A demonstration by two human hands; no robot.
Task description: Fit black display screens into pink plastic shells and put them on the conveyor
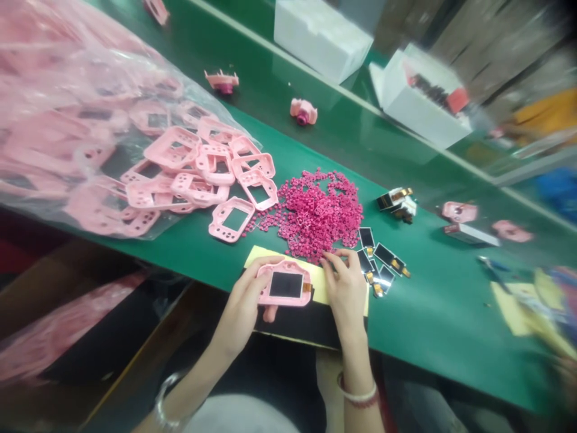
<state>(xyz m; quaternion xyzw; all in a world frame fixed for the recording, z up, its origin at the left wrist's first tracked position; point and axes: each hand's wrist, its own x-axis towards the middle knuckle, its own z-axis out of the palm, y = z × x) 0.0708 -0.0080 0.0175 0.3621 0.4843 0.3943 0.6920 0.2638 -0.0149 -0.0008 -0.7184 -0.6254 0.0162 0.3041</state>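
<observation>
Light, stiff-looking hollow pink plastic camera shell (pixel 291 269) with thin black display panel (pixel 285 284), clamped at its left edge by the left hand (pixel 241 304), over a yellow card (pixel 316 284) at the near edge of the green workbench (pixel 433 313). Right hand (pixel 347 294) open, fingertips on the card just beside the shell. Rim likely the safest hold, away from the panel.

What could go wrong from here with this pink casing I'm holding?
The dark screen looks only laid in the pink casing in your left hand, so tilting might drop it. Your right hand is beside the heap of small pink pieces and could scatter them. It could also knock the loose screens.
</observation>
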